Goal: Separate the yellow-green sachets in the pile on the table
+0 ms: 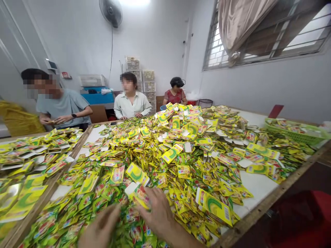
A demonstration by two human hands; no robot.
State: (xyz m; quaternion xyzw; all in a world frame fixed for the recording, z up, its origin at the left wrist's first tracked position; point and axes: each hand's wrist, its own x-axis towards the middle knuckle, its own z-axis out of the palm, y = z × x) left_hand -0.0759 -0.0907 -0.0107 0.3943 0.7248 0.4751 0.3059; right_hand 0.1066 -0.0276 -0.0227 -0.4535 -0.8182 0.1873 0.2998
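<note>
My right hand (156,210) is closed on a small yellow and green box (141,195) whose white end flap stands open at the left. To its left, my left hand (102,225) is blurred by motion above the heap of small green and yellow sachets (85,210); its fingers are smeared, and I cannot tell whether they hold anything. Just behind the held box lies another yellow box (137,174). A further yellow box (214,206) rests on the sachets to the right of my right hand.
A wooden divider (69,158) runs along the left, with flattened boxes (28,199) beyond it. The table's wooden edge (258,213) crosses the right. A green basket (297,134) stands at the far right. Three people sit across the table.
</note>
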